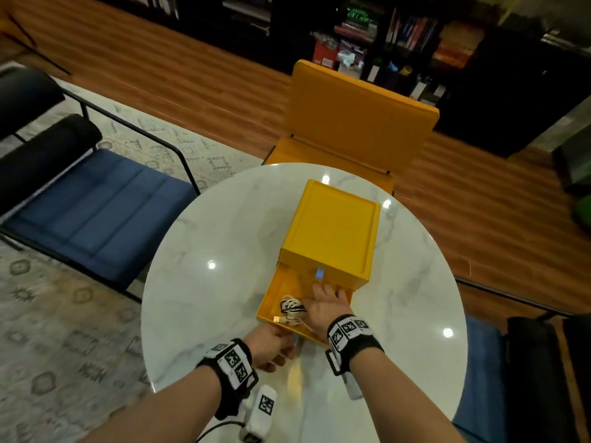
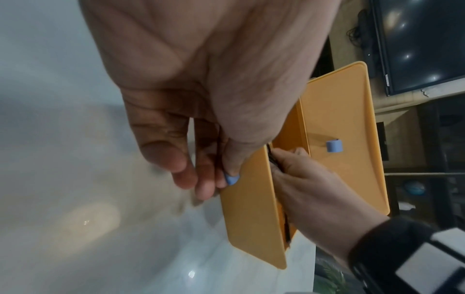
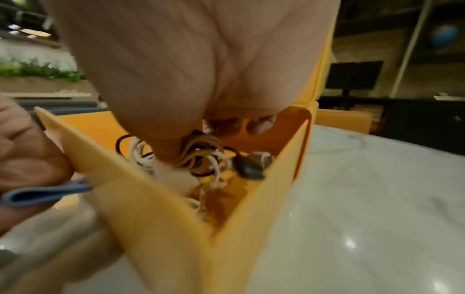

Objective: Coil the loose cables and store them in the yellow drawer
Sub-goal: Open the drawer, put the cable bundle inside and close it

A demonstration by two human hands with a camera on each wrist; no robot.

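Observation:
A yellow drawer cabinet stands on the round white marble table. Its lower drawer is pulled out toward me. Coiled white and black cables lie inside it, along with a gold USB plug. My right hand reaches into the drawer, fingers stretched toward the back and thumb against the cables. My left hand is at the drawer front, pinching its blue pull tab. The tab also shows in the right wrist view.
A second blue tab marks the shut upper drawer. A yellow chair stands behind the table, a blue bench to the left and a blue seat to the right. A white tagged device hangs under my left wrist.

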